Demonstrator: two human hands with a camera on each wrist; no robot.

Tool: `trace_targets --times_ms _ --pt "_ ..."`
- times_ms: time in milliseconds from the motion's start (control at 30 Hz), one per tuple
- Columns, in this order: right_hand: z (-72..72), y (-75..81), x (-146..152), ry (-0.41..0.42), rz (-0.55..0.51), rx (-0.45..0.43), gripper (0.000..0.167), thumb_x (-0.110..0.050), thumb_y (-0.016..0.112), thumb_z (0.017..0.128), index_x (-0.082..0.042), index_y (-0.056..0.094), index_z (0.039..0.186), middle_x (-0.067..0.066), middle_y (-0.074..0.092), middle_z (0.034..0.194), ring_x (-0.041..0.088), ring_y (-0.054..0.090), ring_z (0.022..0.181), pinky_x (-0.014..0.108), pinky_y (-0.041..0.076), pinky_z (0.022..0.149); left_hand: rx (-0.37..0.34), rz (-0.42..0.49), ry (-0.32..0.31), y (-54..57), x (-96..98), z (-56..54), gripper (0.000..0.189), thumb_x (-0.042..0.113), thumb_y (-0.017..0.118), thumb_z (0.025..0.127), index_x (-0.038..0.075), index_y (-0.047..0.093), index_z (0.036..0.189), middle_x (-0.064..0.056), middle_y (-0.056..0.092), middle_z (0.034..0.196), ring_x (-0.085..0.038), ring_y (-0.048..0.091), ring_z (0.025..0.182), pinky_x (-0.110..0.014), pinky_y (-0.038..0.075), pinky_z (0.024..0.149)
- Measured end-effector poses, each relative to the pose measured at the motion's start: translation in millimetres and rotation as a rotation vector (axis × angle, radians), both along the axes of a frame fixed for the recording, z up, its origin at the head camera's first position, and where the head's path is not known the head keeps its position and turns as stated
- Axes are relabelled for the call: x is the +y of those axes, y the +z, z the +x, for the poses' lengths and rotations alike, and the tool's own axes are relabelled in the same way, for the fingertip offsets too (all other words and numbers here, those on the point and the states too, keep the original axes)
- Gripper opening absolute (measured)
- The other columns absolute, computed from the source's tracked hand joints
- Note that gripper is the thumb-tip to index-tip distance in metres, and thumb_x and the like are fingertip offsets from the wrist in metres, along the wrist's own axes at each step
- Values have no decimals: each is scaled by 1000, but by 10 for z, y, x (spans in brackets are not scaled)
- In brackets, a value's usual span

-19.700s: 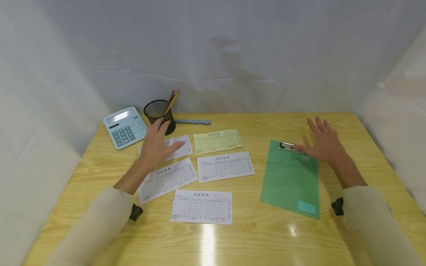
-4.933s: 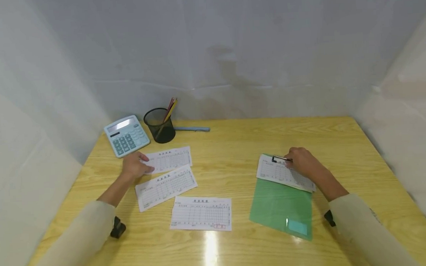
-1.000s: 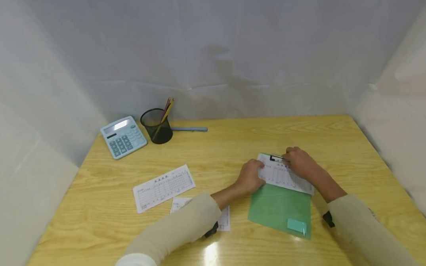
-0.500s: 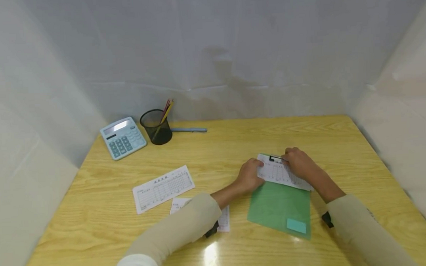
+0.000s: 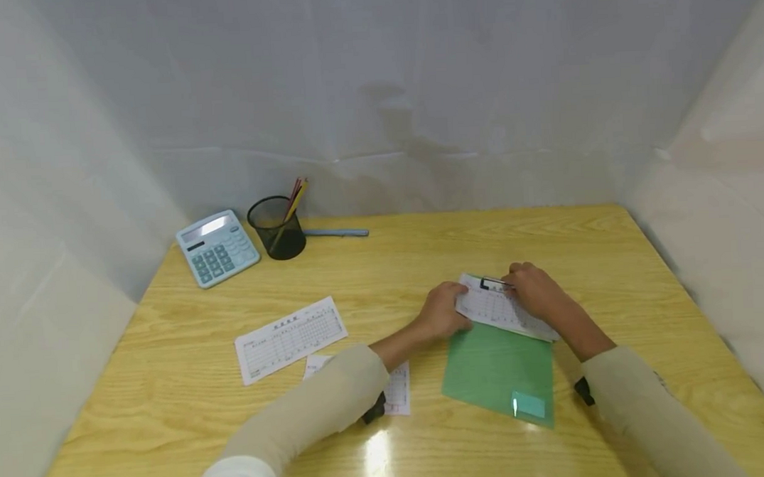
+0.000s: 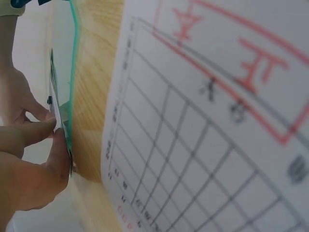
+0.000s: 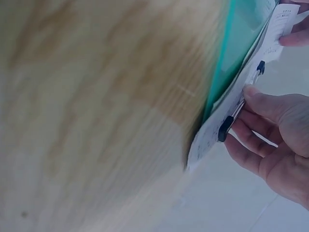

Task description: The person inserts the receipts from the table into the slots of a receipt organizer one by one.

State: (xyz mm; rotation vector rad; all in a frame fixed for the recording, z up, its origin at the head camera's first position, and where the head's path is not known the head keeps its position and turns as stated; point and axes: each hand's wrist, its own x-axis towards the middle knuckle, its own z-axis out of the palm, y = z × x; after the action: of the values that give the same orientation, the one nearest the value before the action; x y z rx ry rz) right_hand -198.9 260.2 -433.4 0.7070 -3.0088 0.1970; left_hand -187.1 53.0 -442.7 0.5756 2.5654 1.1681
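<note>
My left hand (image 5: 441, 313) pinches the left end of a white printed slip (image 5: 492, 310), thumb on top. This slip lies across the upper part of a green clipboard (image 5: 498, 367), over other slips whose edges show beneath. At the clipboard's top edge my right hand (image 5: 539, 292) grips the metal clip (image 5: 496, 284). In the right wrist view the thumb (image 7: 263, 101) presses the clip's bar, with the fingers curled behind it. The left wrist view shows the thumb and fingers of the left hand (image 6: 36, 166) squeezing the paper's edge.
A white slip (image 5: 290, 340) lies at left on the wooden table (image 5: 421, 251). Another slip (image 5: 398, 391), with a red stamp, is partly under the left sleeve. At the back left stand a blue calculator (image 5: 218, 248), a mesh cup (image 5: 278, 229) of pencils and a blue pen (image 5: 337, 232).
Since the oldest frame, the yellow slip and two white ones have left the table's left side for the clipboard. Over the last second both hands have barely moved.
</note>
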Motion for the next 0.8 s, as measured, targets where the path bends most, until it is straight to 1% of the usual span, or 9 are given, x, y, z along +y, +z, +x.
trace_targets --times_ms 100,200,300,333,433,567,700,800 --pt "3 21 -9 -17 -12 -24 22 -5 68 84 7 69 102 14 62 85 27 59 78 38 52 69 -37 30 14 28 -48 0 68 1 76 71 -4 48 133 -18 51 137 -29 50 125 -36 39 108" --pt "4 34 -5 -29 -17 -40 23 -5 68 84 7 69 103 14 62 85 27 60 78 39 52 70 -109 75 36 71 -118 7 69 0 75 74 -1 45 136 -17 54 132 -26 58 115 -30 49 95" --pt "-2 34 -6 -36 -21 -53 23 -5 67 85 7 69 104 14 62 84 27 60 77 39 51 69 -145 121 56 107 -234 11 67 2 75 76 2 46 137 -14 55 130 -23 61 107 -25 54 82" --pt "-3 33 -5 -37 -22 -55 23 -6 67 85 7 69 104 13 62 84 27 60 77 39 51 69 -153 139 61 119 -280 12 66 3 74 77 3 47 136 -13 55 130 -23 61 106 -25 54 80" --pt "-2 33 -9 -42 -28 -62 23 -6 67 85 7 69 104 13 61 84 27 60 78 39 51 69 -155 166 64 158 -447 8 63 7 74 79 5 48 136 -10 51 137 -25 58 113 -29 54 84" --pt "1 35 -5 -39 -29 -60 23 -6 67 85 7 69 104 13 62 85 28 60 79 40 51 70 -174 192 93 203 -710 -22 62 9 73 80 5 47 136 -10 49 140 -27 55 119 -33 54 85" --pt "2 27 3 -46 -40 -65 24 -7 67 85 6 69 104 14 63 86 28 60 79 40 52 71 -175 175 173 199 -1018 -46 60 11 74 80 7 49 135 -10 50 139 -28 54 120 -34 54 85" --pt "3 26 7 -48 -43 -68 24 -7 68 85 6 69 104 14 63 87 28 61 79 40 52 70 -139 127 212 179 -1257 -20 59 13 74 81 7 50 134 -11 52 137 -28 55 119 -36 54 86"
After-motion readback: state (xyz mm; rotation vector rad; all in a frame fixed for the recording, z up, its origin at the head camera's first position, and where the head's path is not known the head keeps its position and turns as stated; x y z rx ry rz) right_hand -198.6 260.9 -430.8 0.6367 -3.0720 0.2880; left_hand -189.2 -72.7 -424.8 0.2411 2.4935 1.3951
